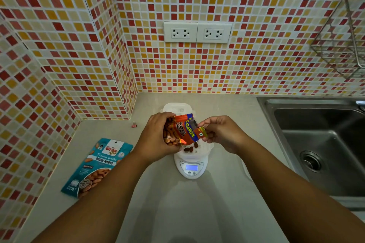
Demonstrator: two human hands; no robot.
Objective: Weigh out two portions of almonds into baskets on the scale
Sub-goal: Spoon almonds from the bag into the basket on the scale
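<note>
Already several almonds (pixel 190 147) lie in basket (pixel 204 147).

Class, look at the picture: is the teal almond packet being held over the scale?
No. The teal almond packet lies flat on the counter, left of the scale; both hands hold the orange packet.

Orange-blue packet (pixel 187 131), teal pouch (pixel 98 165)

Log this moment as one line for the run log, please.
step: pouring | left hand: grips orange almond packet | right hand: pinches packet corner | few almonds in white basket on scale | teal almond bag: untouched
</note>
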